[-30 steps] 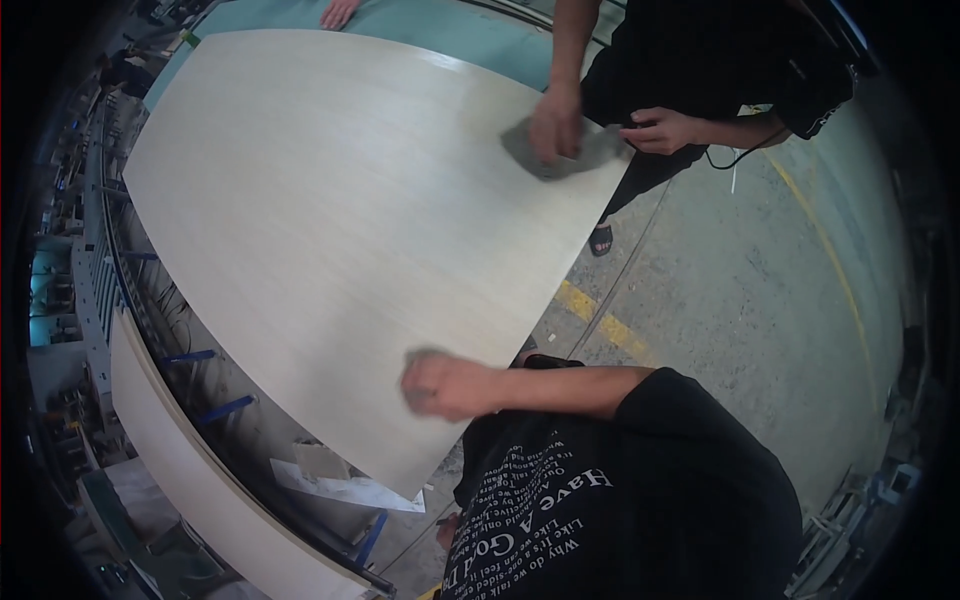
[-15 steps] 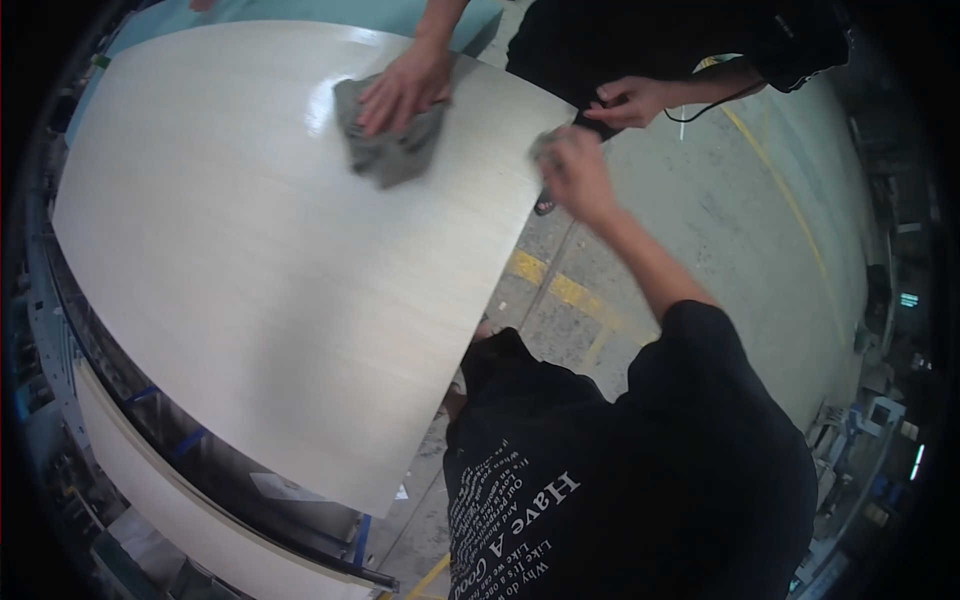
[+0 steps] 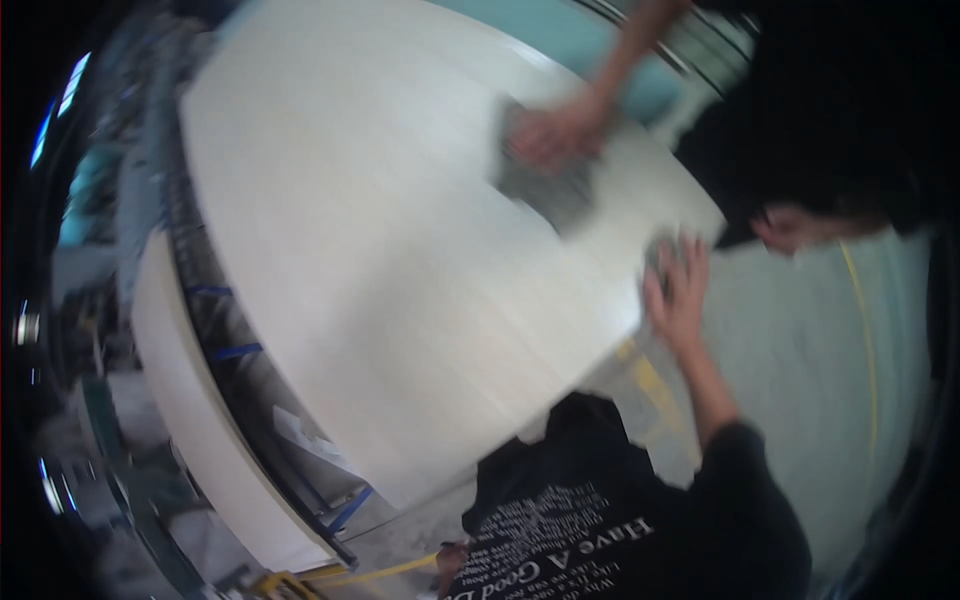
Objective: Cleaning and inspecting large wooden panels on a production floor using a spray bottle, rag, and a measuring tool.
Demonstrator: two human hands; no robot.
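From my feed, the pale panel [image 3: 400, 250] reads as smooth wood, faint grain, satin sheen going glossy by the far edge. The grey rag [image 3: 553, 202] is matt, rumpled cloth; the smaller grey pad [image 3: 655, 252] is too blurry to call. Floor [image 3: 805, 340] looks like dull concrete, black T-shirt [image 3: 735, 500] plain matt fabric.

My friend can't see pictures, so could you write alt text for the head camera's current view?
The wearer's right hand holds a small grey pad at the edge of a large pale panel, while a co-worker's hand rests on a grey cloth on it. The picture is blurred.
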